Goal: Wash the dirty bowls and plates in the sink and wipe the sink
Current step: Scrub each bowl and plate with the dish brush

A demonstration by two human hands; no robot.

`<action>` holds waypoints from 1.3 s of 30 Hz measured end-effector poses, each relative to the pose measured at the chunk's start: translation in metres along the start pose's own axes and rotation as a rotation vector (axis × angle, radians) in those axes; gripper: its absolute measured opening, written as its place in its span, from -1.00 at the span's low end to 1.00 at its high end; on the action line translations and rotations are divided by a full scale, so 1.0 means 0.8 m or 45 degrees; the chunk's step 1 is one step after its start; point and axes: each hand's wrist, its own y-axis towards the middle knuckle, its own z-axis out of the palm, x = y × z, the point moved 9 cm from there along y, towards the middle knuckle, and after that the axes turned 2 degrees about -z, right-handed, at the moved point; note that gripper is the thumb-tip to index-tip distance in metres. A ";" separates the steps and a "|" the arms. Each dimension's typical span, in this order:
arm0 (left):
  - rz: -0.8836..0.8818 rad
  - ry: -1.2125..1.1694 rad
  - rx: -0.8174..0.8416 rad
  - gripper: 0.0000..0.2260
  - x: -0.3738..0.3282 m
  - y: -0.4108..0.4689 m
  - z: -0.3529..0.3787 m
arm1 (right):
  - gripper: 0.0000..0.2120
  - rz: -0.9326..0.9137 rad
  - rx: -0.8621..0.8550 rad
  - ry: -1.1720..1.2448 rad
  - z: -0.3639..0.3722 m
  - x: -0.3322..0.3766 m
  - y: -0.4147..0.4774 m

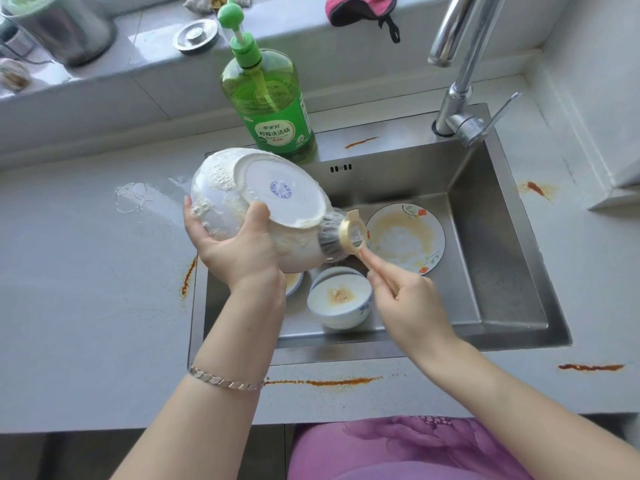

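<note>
Soapy white porcelain fills my left hand (239, 251). It grips the big bowl (277, 192), turned foot-up and tilted above the sink's left edge, with my thumb against the foot ring and my fingers wrapped round the sudsy side. My right hand (408, 306) is closed round the wooden handle of the dish brush (353, 232), whose bristles press into the bowl's lower flank.

The grip is my main worry. Suds coat nearly everything I hold, and the brush pushes sideways against a one-handed grasp. I judge that a hard stroke could twist the bowl loose.

Right below it sit a small bowl (341, 299) with a brown smear inside and a second small bowl (294, 282) half hidden by my wrist. The flowered plate (405, 237), still streaked yellow, lies just beyond. A drop would likely chip two pieces at once against the steel sink (502, 237).

I see no water running from the faucet (457, 98), so the foam stays slick. The detergent bottle (273, 109) stands close behind the raised bowl, and a wide swing could knock it over. Orange stains (325, 382) on the tabletop (86, 289) sit near my forearms and could smear.
</note>
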 end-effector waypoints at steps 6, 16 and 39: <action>-0.084 0.002 -0.039 -0.30 0.013 -0.006 -0.005 | -0.58 -0.211 -0.033 -0.224 0.004 0.027 -0.013; -0.171 -0.005 -0.051 -0.31 0.026 -0.010 -0.011 | -0.57 0.005 0.057 -0.057 -0.003 -0.017 -0.009; -0.109 0.440 0.431 -0.47 0.035 -0.029 -0.001 | -0.68 0.102 0.360 -0.031 -0.020 -0.004 0.004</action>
